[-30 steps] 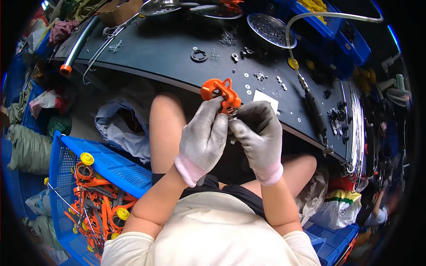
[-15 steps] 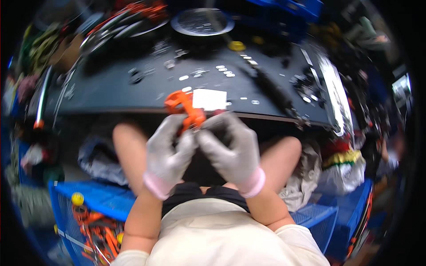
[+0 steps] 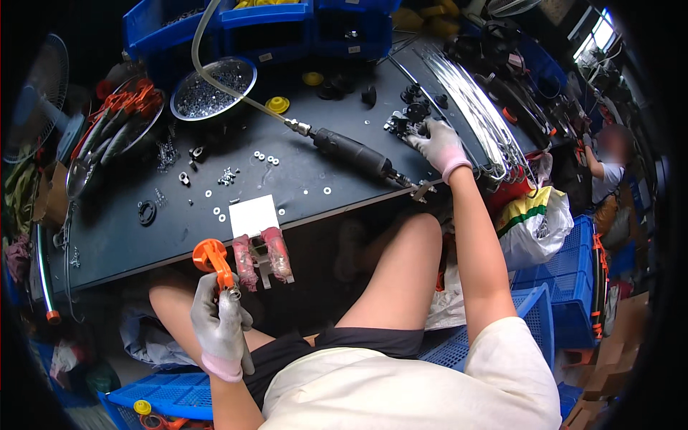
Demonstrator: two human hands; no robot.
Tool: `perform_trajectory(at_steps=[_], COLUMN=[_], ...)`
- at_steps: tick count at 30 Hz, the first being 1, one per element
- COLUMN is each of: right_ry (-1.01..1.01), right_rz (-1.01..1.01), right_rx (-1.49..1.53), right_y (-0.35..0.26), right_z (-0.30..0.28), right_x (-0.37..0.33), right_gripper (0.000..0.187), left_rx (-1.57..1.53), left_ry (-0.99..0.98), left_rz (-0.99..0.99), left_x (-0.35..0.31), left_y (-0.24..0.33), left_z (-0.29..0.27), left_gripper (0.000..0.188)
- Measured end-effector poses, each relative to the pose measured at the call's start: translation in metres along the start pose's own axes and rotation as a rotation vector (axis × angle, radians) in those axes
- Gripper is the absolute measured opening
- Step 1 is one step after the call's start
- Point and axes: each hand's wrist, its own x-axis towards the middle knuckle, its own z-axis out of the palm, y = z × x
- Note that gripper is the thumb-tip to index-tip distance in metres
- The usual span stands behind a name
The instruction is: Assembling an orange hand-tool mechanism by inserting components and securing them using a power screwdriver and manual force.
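My gloved left hand (image 3: 220, 322) is closed around an orange plastic handle part (image 3: 213, 256), held upright in front of the table's near edge. A small metal spring (image 3: 233, 294) shows at the lower end of that part. My gloved right hand (image 3: 441, 148) is stretched out to the far right of the table. Its fingers are bent and apart, touching a heap of small black plastic parts (image 3: 401, 125); the fingertips are partly hidden among them. At the near edge a metal fixture with two red-wrapped arms (image 3: 275, 251) stands below a white card (image 3: 254, 216).
A black air screwdriver (image 3: 351, 152) with a hose lies mid-table. Behind it are a metal bowl of small hardware (image 3: 213, 89), yellow caps (image 3: 277, 105) and blue bins (image 3: 265, 29). Long metal rods (image 3: 469, 107) lie on the right. Loose washers (image 3: 266, 158) are scattered. A person (image 3: 609, 165) sits far right.
My hands were together at the orange part. Now my right hand has moved away to the black parts on the right, while my left hand has moved left and down with the orange part.
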Motion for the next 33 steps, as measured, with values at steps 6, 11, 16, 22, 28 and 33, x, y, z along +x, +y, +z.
perform_trajectory(at_steps=[6, 11, 16, 22, 28, 33], right_ry=[0.081, 0.235, -0.725, -1.127, -1.221, -1.18], right_rz=[0.185, -0.14, -0.231, 0.001, 0.064, 0.113], right_rx=[0.228, 0.417, 1.467, 1.749, 1.731, 1.707], right_y=[0.007, -0.024, -0.164, -0.209, -0.214, -0.221], right_z=[0.028, 0.003, -0.048, -0.015, -0.02, -0.021], right_x=[0.001, -0.046, -0.19, -0.213, -0.209, -0.206], right_gripper=[0.039, 0.02, 0.013, 0.021, 0.021, 0.022], left_rx=[-0.018, -0.014, -0.006, 0.0, 0.053, 0.156], left_ry=[0.012, 0.049, -0.005, 0.073, -0.012, 0.059], left_rz=[-0.024, -0.023, 0.072, 0.023, 0.014, 0.097], left_x=[0.001, 0.002, 0.014, 0.012, 0.005, 0.003], left_y=[-0.001, 0.008, 0.022, 0.028, 0.027, 0.021], left_z=[-0.002, -0.005, 0.002, -0.004, -0.011, -0.006], left_gripper=[0.025, 0.025, 0.022, 0.023, 0.027, 0.028])
